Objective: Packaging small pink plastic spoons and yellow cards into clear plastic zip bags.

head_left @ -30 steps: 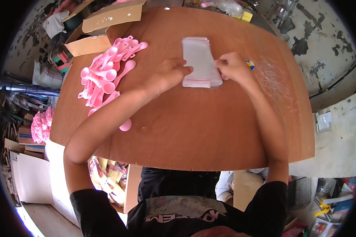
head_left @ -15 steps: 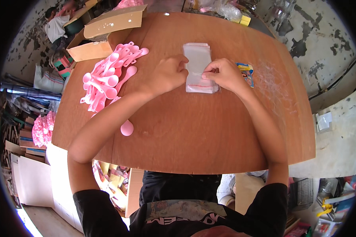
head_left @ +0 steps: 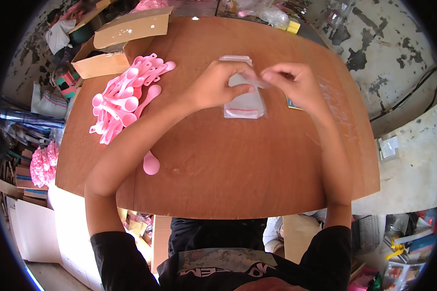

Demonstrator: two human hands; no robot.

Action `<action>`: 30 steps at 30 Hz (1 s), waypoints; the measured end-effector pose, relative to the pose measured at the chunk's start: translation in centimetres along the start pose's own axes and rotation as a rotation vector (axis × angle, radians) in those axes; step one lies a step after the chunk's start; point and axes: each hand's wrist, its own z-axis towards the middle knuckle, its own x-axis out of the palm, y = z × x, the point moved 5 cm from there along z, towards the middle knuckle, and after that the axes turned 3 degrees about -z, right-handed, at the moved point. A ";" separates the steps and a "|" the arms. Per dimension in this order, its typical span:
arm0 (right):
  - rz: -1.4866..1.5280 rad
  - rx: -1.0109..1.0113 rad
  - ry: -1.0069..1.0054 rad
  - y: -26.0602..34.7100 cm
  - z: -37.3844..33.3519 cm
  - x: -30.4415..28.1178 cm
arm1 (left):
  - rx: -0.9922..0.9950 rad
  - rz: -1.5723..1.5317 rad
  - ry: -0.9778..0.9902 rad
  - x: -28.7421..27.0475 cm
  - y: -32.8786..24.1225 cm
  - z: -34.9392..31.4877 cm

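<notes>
A stack of clear plastic bags (head_left: 243, 107) with reddish lines near the ends lies on the brown wooden table (head_left: 218, 169). Over its upper part is my left hand (head_left: 223, 86), thumb and fingers spread apart, the fingertips smeared by motion. To the right, my right hand (head_left: 296, 83) is raised a little with thumb and forefinger pinched together. Clear plastic film (head_left: 261, 82) shows blurred between the hands, at the right fingertips; whether it is a whole bag I cannot tell. Partly covered by my right wrist is a small blue and yellow packet (head_left: 293, 104).
Pink plastic spoons (head_left: 124, 99) are heaped at the left; a single spoon (head_left: 151, 164) lies nearer me by my left forearm. An open cardboard box (head_left: 104, 60) stands behind the heap. Thin clear strips (head_left: 337, 109) litter the table's right side. A person (head_left: 60, 34) is at the far left.
My right hand has lifted off the bag stack and moved up and right. My left hand has shifted right over the stack, its fingers spreading. The view has moved slightly.
</notes>
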 end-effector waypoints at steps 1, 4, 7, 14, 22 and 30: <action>-0.011 0.006 -0.002 0.0 -0.2 -0.5 | -0.247 -0.082 0.152 0.2 0.9 0.2; -0.360 0.283 0.102 -2.4 -1.4 -3.2 | -0.565 -0.276 0.232 0.6 3.2 -0.7; -0.645 0.153 0.199 -6.3 -3.9 -5.7 | -0.606 -0.326 0.159 0.8 3.4 -0.2; -0.704 0.148 0.184 -8.8 -5.4 -5.6 | -0.649 -0.430 0.049 0.3 4.4 -0.7; -0.639 0.115 0.168 -8.4 -6.0 -7.1 | -0.761 -0.533 0.047 0.2 4.8 -0.6; -0.609 0.106 -0.243 0.7 -2.7 -9.0 | -0.816 -0.406 0.015 -0.3 5.0 -0.9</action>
